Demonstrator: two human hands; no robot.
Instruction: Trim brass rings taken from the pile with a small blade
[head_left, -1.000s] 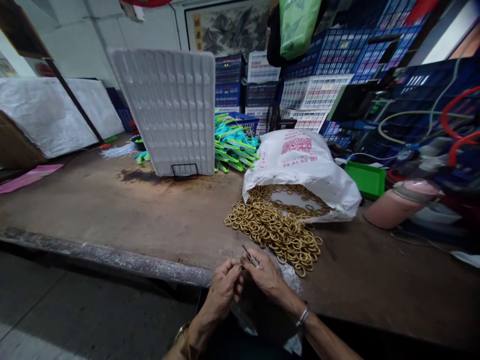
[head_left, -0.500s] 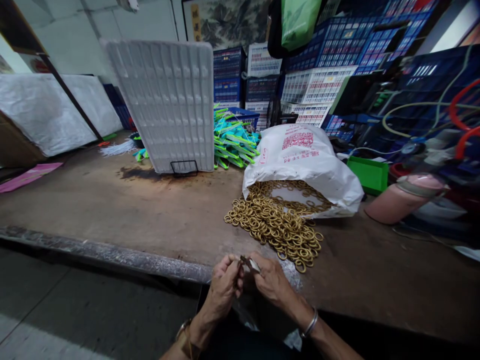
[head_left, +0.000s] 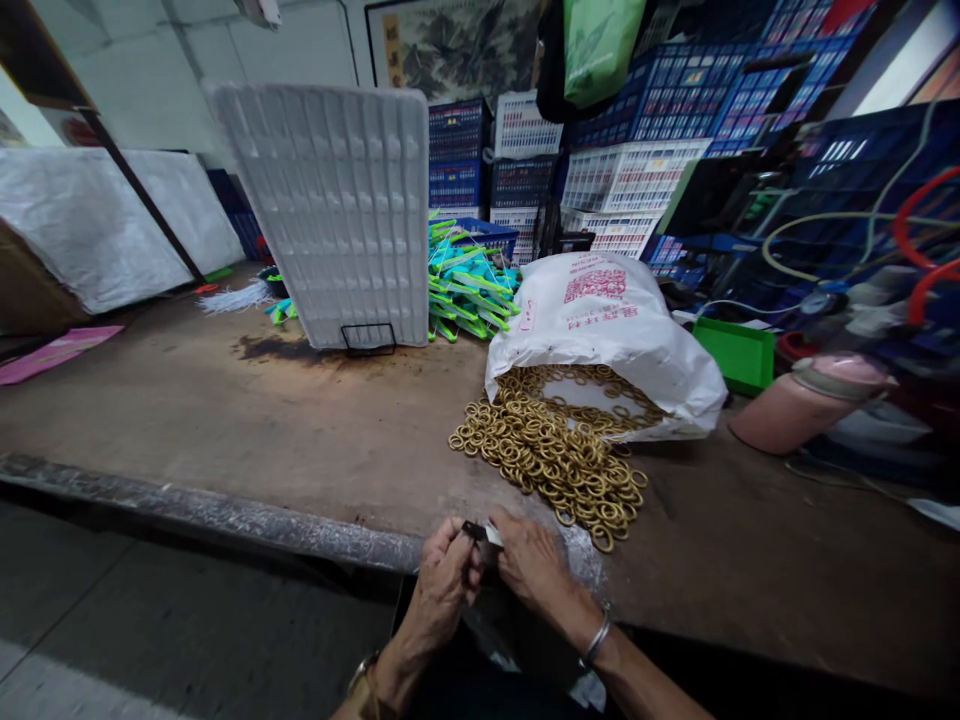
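Two hands work a small metal piece at the edge of a worn workbench.

The left hand (head_left: 444,575) and right hand (head_left: 531,560) meet fingertip to fingertip, both pinching the small metal piece (head_left: 480,532) just in front of the heap of brass rings (head_left: 555,460). Behind the heap, touching it, lies the white sack (head_left: 607,325) the rings spill from; a white moulded tray (head_left: 334,210) stands upright well beyond the heap, to its left, on the workbench (head_left: 225,420).
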